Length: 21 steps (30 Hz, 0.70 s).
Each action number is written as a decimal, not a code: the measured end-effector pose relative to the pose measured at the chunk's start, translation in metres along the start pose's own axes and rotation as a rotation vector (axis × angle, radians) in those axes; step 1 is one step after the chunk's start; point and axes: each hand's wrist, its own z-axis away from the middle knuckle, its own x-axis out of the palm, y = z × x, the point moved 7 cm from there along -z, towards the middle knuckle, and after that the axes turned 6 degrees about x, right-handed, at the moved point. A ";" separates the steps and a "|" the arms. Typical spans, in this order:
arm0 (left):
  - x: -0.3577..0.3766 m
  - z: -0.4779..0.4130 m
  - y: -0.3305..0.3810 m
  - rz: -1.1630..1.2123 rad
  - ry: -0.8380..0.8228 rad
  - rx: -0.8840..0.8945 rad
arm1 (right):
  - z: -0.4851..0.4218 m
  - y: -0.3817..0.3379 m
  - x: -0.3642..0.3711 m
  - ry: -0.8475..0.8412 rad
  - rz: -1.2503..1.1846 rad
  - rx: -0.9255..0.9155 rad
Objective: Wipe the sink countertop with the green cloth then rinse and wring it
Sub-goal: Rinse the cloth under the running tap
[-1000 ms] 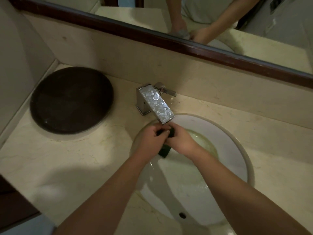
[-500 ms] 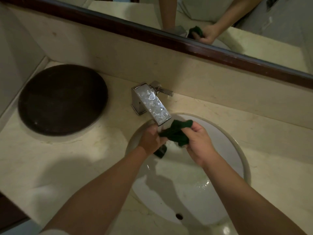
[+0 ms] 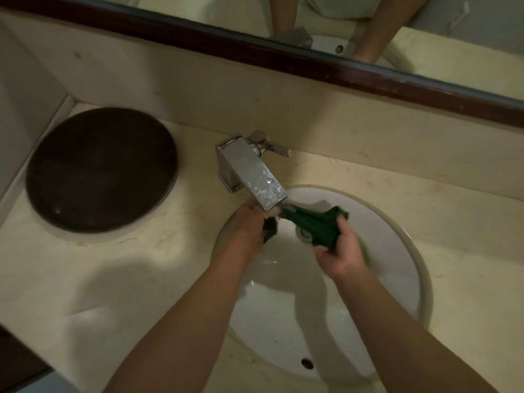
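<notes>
A dark green cloth [image 3: 314, 225] is stretched between both hands over the white sink basin [image 3: 397, 268], just under the spout of the chrome faucet [image 3: 249, 171]. My left hand [image 3: 249, 225] grips the cloth's left end beneath the spout; a dark bit of cloth hangs below its fingers. My right hand [image 3: 340, 251] grips the bunched right end, thumb on top. The drain [image 3: 302, 232] shows partly behind the cloth. The beige marble countertop [image 3: 99, 279] surrounds the basin.
A round dark brown lid or tray [image 3: 102, 168] lies on the counter at the left. A mirror with a dark wooden frame [image 3: 312, 66] runs along the back wall. The overflow hole [image 3: 307, 363] sits at the basin's near side.
The hands, pressed together on the balled cloth a second ago, have drawn apart. The cloth is now pulled out longer between them, with my right hand further right.
</notes>
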 end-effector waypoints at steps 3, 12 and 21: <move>0.016 0.004 -0.003 0.540 0.021 -0.086 | -0.016 0.034 0.004 0.133 0.259 0.212; -0.007 -0.008 0.001 0.384 0.138 0.027 | -0.020 0.058 0.069 -0.145 0.334 0.185; -0.001 -0.010 0.004 0.744 0.070 -0.029 | -0.027 0.045 0.049 -0.123 0.300 0.194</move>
